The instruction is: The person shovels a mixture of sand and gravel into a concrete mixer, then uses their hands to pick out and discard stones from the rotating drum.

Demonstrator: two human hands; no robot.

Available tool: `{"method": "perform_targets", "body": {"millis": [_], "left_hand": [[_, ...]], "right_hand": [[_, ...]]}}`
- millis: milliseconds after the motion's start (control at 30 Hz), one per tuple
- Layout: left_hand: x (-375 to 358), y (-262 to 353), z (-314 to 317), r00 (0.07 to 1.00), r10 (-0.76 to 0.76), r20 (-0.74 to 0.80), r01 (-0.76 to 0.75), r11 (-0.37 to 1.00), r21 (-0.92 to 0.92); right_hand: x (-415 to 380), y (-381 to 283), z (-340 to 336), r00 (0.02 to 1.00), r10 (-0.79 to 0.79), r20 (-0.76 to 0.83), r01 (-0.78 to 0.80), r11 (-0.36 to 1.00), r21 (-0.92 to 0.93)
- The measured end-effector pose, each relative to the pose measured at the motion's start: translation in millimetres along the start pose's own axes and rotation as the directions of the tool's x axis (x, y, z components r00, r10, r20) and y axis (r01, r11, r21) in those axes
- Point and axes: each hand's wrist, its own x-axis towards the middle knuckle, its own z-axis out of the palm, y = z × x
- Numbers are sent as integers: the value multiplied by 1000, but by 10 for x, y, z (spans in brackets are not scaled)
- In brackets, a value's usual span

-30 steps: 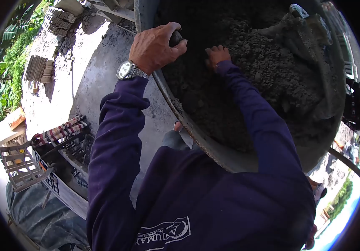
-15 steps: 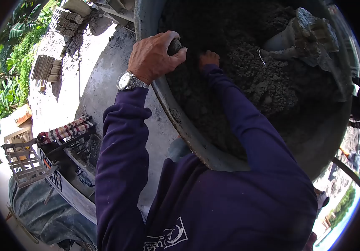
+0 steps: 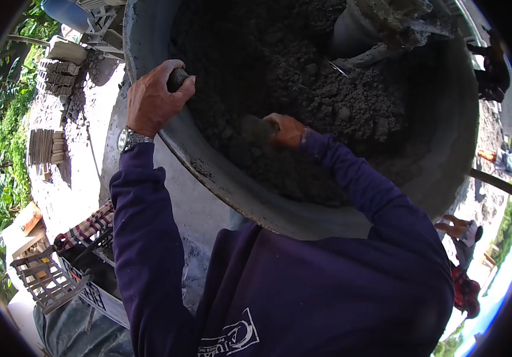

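My left hand (image 3: pixel 156 100), with a metal watch at the wrist, is closed around a dark grey lump (image 3: pixel 178 80) at the rim of a big round metal mixing pan (image 3: pixel 223 201). Inside the pan, my right hand (image 3: pixel 288 130) is curled around a greyish clump (image 3: pixel 257 128), blurred by motion. Below and around it lies crumbly dark grey mix (image 3: pixel 360 110), heaped toward the centre. A cement-crusted metal column with an arm (image 3: pixel 354 35) rises from the pan on the far side.
Left of me stand a plastic crate (image 3: pixel 104 300) with a checked cloth (image 3: pixel 92 226) over it and stacked flat slabs (image 3: pixel 44 147). Greenery borders the ground. A bar (image 3: pixel 492 182) sticks out right of the pan, and a person in red (image 3: pixel 465 291) is beyond.
My right hand has come back toward me from deeper in the pan, now with a clump in it. The view has shifted right; my left hand keeps its lump at the rim.
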Motion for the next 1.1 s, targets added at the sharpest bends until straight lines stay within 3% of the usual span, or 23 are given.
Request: {"method": "perform_targets", "body": {"millis": [67,133,233,300,367,400,500,533,600,633,700,733,800,833,900,1033,1100], "left_hand": [[5,28,-10,999,-18,31,17,999,37],[1,23,2,999,-20,30,19,999,37],[0,30,22,999,-22,31,21,999,43],[0,22,32,1000,-12,26,11,999,49],[-9,16,33,1000,-5,28,3,998,55],[-5,18,36,1000,1,22,-2,998,65],[-3,26,40,999,-28,47,25,998,55],[-5,37,31,999,-32,44,29,998,59],[3,70,-8,995,-52,87,46,996,75],[4,84,-27,995,-60,80,53,995,86],[-1,113,-47,992,-73,107,63,994,94],[0,97,-45,992,-76,102,66,993,100],[-1,71,-22,995,-49,86,41,995,91],[4,62,-19,995,-53,84,45,995,94],[0,56,-14,996,-55,77,47,994,100],[7,83,-20,994,-71,86,60,989,135],[-3,107,-37,993,-74,89,62,989,134]], "right_hand": [[-509,50,50,900,160,405,-214,973,91],[-924,109,119,766,234,598,-315,949,32],[-1129,405,-91,788,114,606,-243,961,136],[-1153,506,-386,892,85,444,-132,988,78],[-1142,667,-720,946,131,296,-185,969,164],[-1089,790,-887,969,163,183,-183,978,99],[-956,949,-1261,971,152,-185,-197,945,-259],[-891,1074,-1378,972,147,-181,-191,946,-261],[-726,1397,-1542,942,104,-319,-218,912,-348],[-677,1437,-1538,946,92,-312,-204,914,-349],[-625,1458,-1504,926,215,-310,-282,940,-192],[-607,1436,-1475,928,207,-308,-274,942,-193],[-623,1410,-1376,897,307,-317,-401,866,-298],[-647,1400,-1329,900,303,-314,-397,868,-300],[-712,1397,-1192,905,122,-408,-273,901,-338],[-739,1423,-953,879,144,-455,-369,810,-457],[-730,1398,-929,857,367,-361,-508,721,-472]]}}
